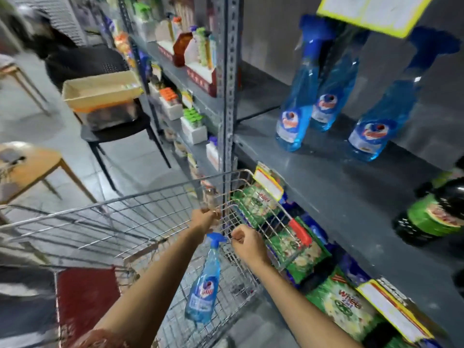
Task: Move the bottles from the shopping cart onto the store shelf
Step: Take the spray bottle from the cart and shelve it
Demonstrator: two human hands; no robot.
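Your left hand (207,217) is curled closed on the wire of the shopping cart (120,217) at its far end, and your right hand (247,243) is fisted on the wire next to it; neither holds a bottle. One blue spray bottle (203,285) is in the cart, hanging or propped with its trigger head close by your right knuckles and its base lower in the basket, can't tell if it's hooked on the wire. Three matching spray bottles (296,116) stand on the grey shelf (339,197), so I'd call it mostly done, one left as far as I can see. Plenty of bare shelf between those three and the dark green-label bottle (437,212) at right. Watch the perforated upright post (229,84) and the yellow price tag (268,184) on the shelf lip right over the cart.
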